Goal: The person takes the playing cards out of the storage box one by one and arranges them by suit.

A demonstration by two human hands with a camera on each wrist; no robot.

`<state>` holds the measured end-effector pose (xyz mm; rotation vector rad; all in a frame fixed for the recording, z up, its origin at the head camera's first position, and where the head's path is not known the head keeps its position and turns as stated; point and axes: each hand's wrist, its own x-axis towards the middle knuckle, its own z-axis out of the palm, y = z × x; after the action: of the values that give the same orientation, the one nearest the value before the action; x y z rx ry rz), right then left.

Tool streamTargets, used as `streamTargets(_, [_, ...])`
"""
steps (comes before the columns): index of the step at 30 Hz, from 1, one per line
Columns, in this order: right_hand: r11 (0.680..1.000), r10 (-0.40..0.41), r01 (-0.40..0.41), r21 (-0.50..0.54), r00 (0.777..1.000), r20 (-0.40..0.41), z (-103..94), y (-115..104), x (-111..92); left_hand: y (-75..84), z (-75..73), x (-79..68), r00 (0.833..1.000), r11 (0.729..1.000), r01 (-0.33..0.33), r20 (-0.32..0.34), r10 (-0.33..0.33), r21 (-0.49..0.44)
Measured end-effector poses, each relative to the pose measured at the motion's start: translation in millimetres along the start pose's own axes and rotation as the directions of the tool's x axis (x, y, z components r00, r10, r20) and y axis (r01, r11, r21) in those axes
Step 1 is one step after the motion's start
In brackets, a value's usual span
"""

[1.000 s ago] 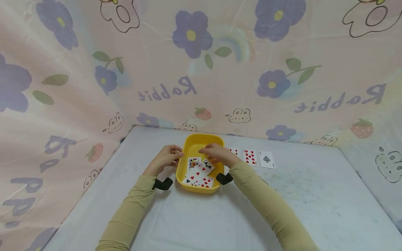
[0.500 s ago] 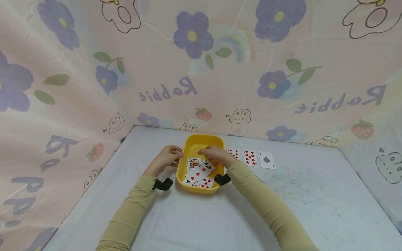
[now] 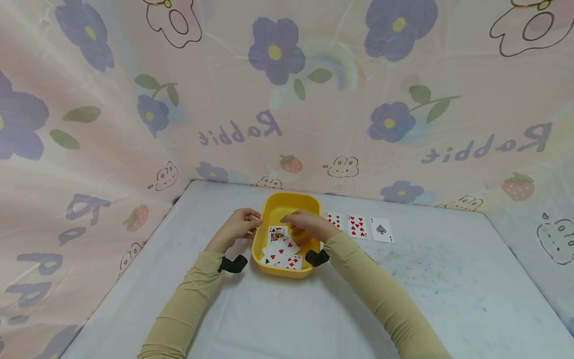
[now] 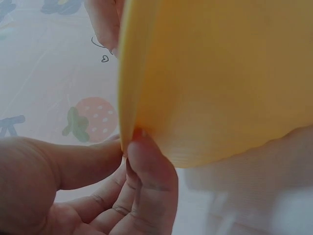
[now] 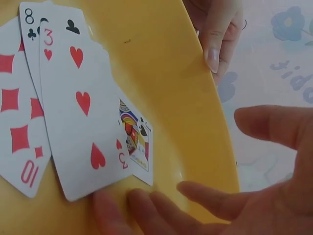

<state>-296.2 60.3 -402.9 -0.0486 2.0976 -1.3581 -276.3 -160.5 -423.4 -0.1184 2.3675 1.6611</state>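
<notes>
My left hand (image 3: 235, 227) pinches the left rim of a yellow tray (image 3: 287, 200) between thumb and fingers, as the left wrist view shows. Inside the tray lies a loose pile of playing cards. On top is the three of hearts (image 5: 80, 127), overlapping the eight of clubs (image 5: 28, 34). The ten of diamonds (image 5: 19, 132) and the jack of spades (image 5: 141, 152) stick out from the pile. My right hand (image 3: 311, 225) reaches over the right rim into the tray. Its fingers lie beside the cards with the thumb held apart, and no card shows between them.
Right of the tray, a row of face-up cards lies on the white table (image 3: 439, 279): a diamonds card (image 3: 334, 220), a hearts card (image 3: 357, 226) and the ace of spades (image 3: 381, 230). A patterned curtain (image 3: 309, 114) hangs behind.
The pile has shifted: a clubs card that stuck out at its right is no longer visible there, and the three of hearts has turned. My right hand moved slightly left; my left hand stayed.
</notes>
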Motion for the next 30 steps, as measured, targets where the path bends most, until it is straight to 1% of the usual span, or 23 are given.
streamTargets(7, [1.000,-0.017,0.017,0.015,0.999,0.041,0.4,0.7,-3.0,-0.1,0.5,-0.3,1.000,1.000,0.010,-0.002,-0.010,0.009])
streamTargets(13, [0.999,-0.034,0.035,-0.018,0.998,0.059,-1.1,0.8,0.1,0.5,1.1,-0.1,1.000,1.000,0.011,-0.007,-0.011,0.009])
streamTargets(16, [0.998,-0.050,0.053,-0.032,0.995,0.083,-1.6,1.3,3.4,0.0,1.1,0.8,1.000,1.000,0.009,-0.007,-0.009,0.008])
streamTargets(21, [0.993,-0.069,0.079,-0.087,0.991,0.116,-1.2,0.2,4.0,-2.1,0.9,2.5,1.000,1.000,-0.001,-0.007,0.001,0.011])
streamTargets(27, [0.980,-0.085,0.100,-0.174,0.992,0.092,0.7,-3.4,0.3,-0.6,1.4,0.5,1.000,1.000,0.004,-0.010,-0.004,0.017])
streamTargets(30, [0.971,-0.113,0.126,-0.202,0.991,0.075,0.3,-3.5,-0.5,-0.1,1.3,-0.2,1.000,1.000,0.002,-0.007,-0.002,0.017])
